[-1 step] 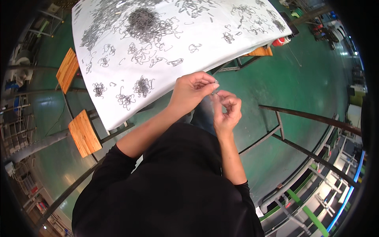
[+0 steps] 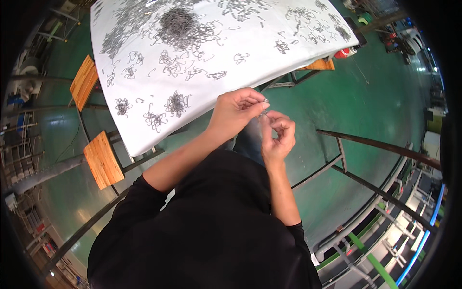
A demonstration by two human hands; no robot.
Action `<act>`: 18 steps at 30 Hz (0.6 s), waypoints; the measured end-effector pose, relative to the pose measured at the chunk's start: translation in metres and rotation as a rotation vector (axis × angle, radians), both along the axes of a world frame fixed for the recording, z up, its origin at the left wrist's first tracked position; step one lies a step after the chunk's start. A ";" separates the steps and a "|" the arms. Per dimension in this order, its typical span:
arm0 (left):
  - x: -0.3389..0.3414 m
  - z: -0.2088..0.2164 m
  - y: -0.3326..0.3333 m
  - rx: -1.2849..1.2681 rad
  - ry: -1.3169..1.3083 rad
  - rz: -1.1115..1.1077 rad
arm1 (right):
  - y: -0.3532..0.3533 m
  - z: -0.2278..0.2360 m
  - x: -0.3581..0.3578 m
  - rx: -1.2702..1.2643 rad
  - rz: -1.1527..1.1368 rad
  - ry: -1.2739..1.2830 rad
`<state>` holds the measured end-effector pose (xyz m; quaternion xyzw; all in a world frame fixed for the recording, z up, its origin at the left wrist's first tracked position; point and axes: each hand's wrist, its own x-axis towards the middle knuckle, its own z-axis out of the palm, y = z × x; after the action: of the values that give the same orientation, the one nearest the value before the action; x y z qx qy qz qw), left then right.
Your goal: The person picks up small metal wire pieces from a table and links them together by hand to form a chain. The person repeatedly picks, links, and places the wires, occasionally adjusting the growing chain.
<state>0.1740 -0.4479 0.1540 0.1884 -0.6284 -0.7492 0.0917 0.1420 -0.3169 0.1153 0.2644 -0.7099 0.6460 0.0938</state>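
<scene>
the left hand point(image 2: 228, 113) pinched a small wire hook point(image 2: 265, 101) above the lap; the right hand point(image 2: 278, 138), fingertips narrow, sat just beside it, its grip unclear. beyond, loose hooks point(image 2: 178, 26) heaped and scattered across a white table point(image 2: 262, 62). wooden stools point(image 2: 104, 161) stood left on green floor point(image 2: 370, 111).

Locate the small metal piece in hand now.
Head view, above and right of centre: the small metal piece is at the fingertips of the left hand, the right hand just below it in the picture.
</scene>
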 end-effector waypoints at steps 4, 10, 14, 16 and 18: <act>0.015 -0.006 -0.004 -0.067 0.101 0.022 | -0.005 -0.008 0.003 0.136 0.018 0.117; 0.028 -0.030 -0.009 -0.337 0.177 0.183 | -0.010 -0.028 -0.010 0.205 0.184 0.100; 0.038 -0.044 -0.015 -0.403 0.194 0.264 | -0.028 -0.032 -0.048 0.385 0.290 -0.005; 0.044 -0.048 -0.017 -0.411 0.135 0.264 | -0.063 -0.041 -0.077 0.532 0.392 -0.007; 0.048 -0.051 -0.020 -0.428 0.128 0.294 | -0.115 -0.058 -0.095 0.554 0.437 0.107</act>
<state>0.2218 -0.4682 0.1025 0.2064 -0.7314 -0.5881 0.2768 0.0472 -0.4317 0.0576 0.4589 -0.7789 0.4190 -0.0844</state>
